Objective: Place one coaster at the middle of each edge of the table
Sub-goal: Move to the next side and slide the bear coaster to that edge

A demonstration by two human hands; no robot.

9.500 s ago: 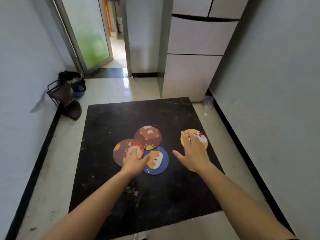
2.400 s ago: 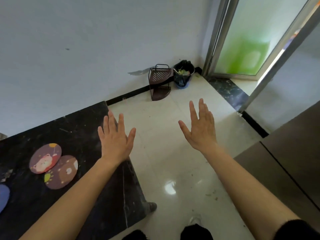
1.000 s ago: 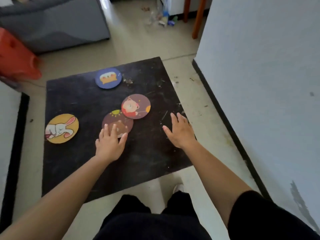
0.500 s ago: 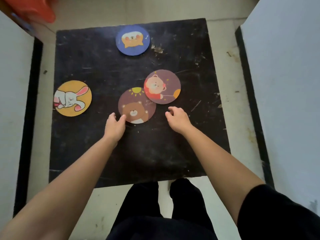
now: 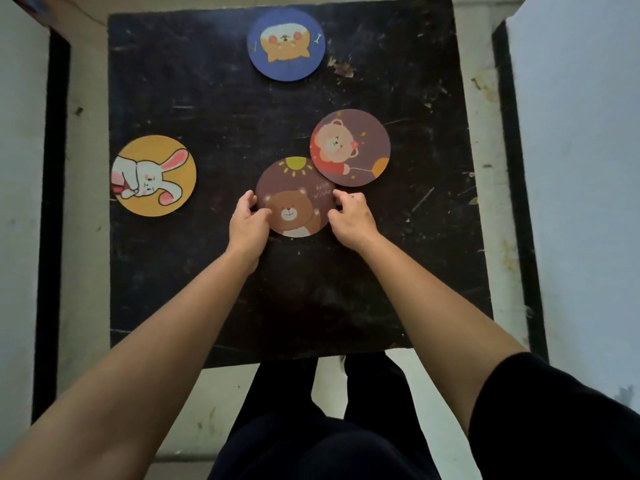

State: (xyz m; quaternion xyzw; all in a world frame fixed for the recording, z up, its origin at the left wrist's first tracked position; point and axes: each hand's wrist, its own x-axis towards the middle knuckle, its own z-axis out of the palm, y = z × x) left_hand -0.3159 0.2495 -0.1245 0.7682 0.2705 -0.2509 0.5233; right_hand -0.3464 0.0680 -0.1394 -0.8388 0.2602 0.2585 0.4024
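Left hand (image 5: 247,225) and right hand (image 5: 351,216) pinching opposite rims of brown bear coaster (image 5: 294,199), lying near middle of black table (image 5: 207,271). Just beyond grip, to right: pink bear coaster (image 5: 349,147), rim overlapping held one. Far ahead of grip: blue coaster (image 5: 286,44) by far edge. Well left of grip: yellow rabbit coaster (image 5: 154,175) at left edge.

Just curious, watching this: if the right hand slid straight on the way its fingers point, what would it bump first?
Probably the pink bear coaster, just beyond the right hand; its fingers already touch the brown bear coaster.
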